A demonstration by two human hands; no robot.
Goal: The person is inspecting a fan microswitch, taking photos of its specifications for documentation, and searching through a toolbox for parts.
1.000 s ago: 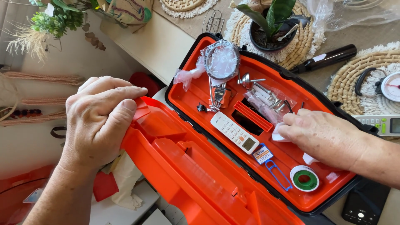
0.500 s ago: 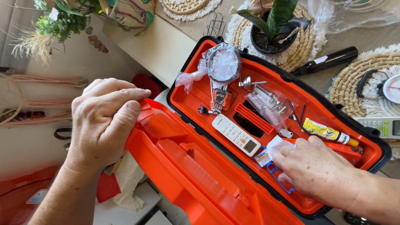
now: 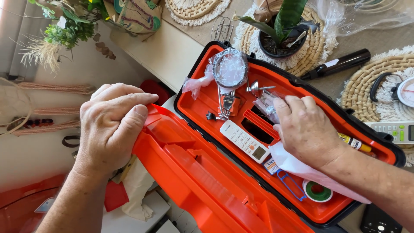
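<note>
Here we are working inside an open orange case (image 3: pixel 202 101) that is lying on a table edge, with its lid (image 3: pixel 207 181) swung down toward us.

We are bracing the lid with the left hand (image 3: pixel 110 125). Its fingers are curling closed over the lid's upper corner and the thumb is pressing against the lid's face, so the grip is firm and fully wrapped.

We are laying the right hand (image 3: pixel 308 131) palm down in the case. Its fingers are lying nearly flat and slightly apart, with their tips touching a small clear bag (image 3: pixel 264 103) near the middle divider. The palm is covering a white sheet (image 3: pixel 302 166) that is spreading out toward the near wall. The thumb is hidden, so we cannot tell whether it is pinching the sheet or the bag.

Around this hand, a white remote (image 3: pixel 245 141) is lying just beside the sheet, a green tape roll (image 3: pixel 317 191) and a blue clip (image 3: pixel 290 186) are sitting near the front wall, and a yellow tube (image 3: pixel 355 143) is showing behind the wrist. A round wrapped item (image 3: pixel 230 69) is resting at the far end.

In our judgement, the step in hand is handling the case contents by the divider. Any lift from here is calling for a closed pinch on one item only, while the lid is being held steady.
</note>
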